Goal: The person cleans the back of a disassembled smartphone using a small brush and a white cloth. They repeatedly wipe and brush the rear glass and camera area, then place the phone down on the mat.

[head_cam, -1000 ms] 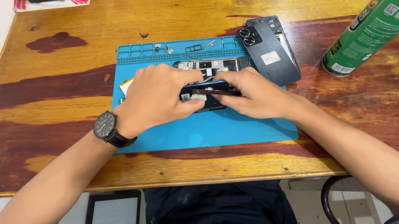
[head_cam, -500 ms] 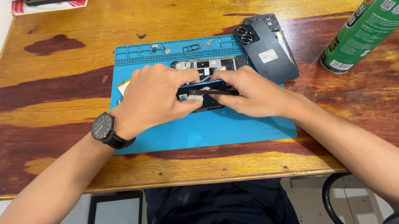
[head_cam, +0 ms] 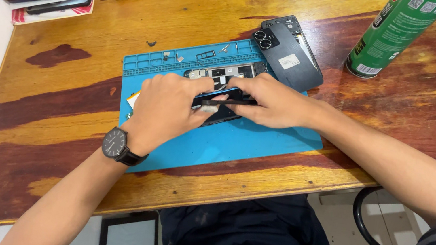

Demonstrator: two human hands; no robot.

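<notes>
Both hands, left hand [head_cam: 171, 106] and right hand [head_cam: 271, 102], pinch the opened black smartphone [head_cam: 219, 105], fingers closed on it; a slip could crack it toward the twelve-o'clock dark grey back cover [head_cam: 290, 52].

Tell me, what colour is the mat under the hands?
Blue mat, clearest in the head view.

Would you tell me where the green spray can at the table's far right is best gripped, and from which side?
Grip the green spray can around its round body, coming from the near side. It stands upright, apart from the dark back cover, and its top runs out of view.
</notes>
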